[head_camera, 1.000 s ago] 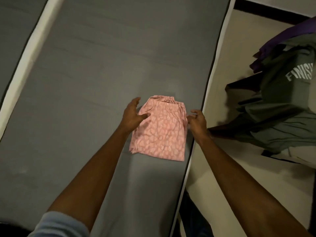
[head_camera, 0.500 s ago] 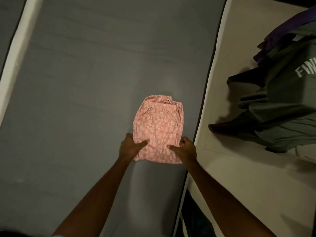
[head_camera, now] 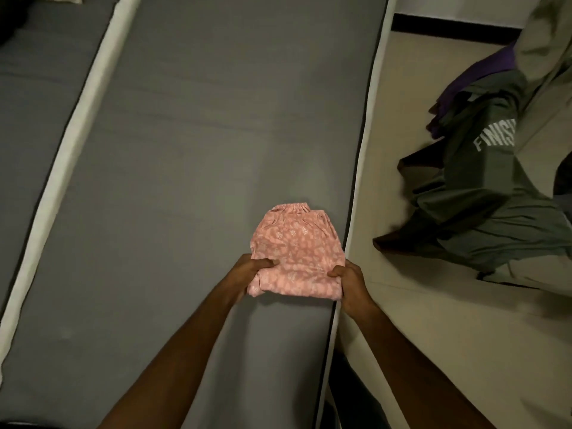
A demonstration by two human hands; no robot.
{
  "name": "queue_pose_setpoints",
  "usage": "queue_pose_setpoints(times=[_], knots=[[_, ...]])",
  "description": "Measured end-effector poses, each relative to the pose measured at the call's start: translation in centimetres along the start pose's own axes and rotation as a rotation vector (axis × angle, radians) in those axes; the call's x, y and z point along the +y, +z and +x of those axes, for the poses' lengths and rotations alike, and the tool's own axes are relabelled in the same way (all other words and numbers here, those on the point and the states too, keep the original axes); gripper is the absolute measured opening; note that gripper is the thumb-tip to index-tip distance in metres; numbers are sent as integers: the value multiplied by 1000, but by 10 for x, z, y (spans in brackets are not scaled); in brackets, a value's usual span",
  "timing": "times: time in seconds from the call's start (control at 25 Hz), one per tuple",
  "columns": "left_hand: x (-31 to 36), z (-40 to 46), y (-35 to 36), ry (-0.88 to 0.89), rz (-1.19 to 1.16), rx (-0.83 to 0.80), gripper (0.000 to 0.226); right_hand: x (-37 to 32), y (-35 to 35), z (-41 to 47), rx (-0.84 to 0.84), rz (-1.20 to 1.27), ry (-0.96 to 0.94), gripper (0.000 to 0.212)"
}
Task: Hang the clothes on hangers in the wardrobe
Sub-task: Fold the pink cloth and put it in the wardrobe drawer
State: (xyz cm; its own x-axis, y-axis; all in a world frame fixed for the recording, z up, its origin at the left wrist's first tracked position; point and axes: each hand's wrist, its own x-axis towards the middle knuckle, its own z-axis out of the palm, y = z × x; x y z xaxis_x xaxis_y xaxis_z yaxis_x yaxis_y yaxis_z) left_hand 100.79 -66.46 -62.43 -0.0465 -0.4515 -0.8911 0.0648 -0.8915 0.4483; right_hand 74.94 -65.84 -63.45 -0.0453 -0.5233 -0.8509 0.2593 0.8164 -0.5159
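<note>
A folded pink patterned garment (head_camera: 297, 243) lies on the grey mattress (head_camera: 216, 134), close to its right edge. My left hand (head_camera: 252, 270) grips the garment's near left corner, thumb on top. My right hand (head_camera: 348, 281) grips the near right corner, fingers curled under the fold. The near edge of the garment is lifted and bunched between both hands. No hanger or wardrobe is in view.
A heap of clothes lies on the beige floor (head_camera: 433, 335) at the right: a grey-green garment with white lettering (head_camera: 483, 181) and a purple one (head_camera: 473, 72). A second grey mattress (head_camera: 37, 103) lies at the left, past a white border strip (head_camera: 77, 119).
Both hands slid from the garment's sides down to its near corners and closed on them; the near edge now lifts and bunches off the mattress.
</note>
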Motion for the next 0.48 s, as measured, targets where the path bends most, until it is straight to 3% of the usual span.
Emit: queue_pose_setpoints(times=[0.12, 0.28, 0.4, 0.48], knots=[[34, -50, 32, 86, 50, 7, 24, -33, -18, -44, 37, 2, -22, 38], [72, -134, 92, 177, 159, -59, 23, -74, -62, -120, 150, -12, -22, 28], [88, -196, 145, 207, 181, -141, 23, -96, -108, -180, 208, 46, -15, 62], [86, -233, 179, 212, 188, -180, 27, -100, -140, -229, 237, 130, -65, 61]])
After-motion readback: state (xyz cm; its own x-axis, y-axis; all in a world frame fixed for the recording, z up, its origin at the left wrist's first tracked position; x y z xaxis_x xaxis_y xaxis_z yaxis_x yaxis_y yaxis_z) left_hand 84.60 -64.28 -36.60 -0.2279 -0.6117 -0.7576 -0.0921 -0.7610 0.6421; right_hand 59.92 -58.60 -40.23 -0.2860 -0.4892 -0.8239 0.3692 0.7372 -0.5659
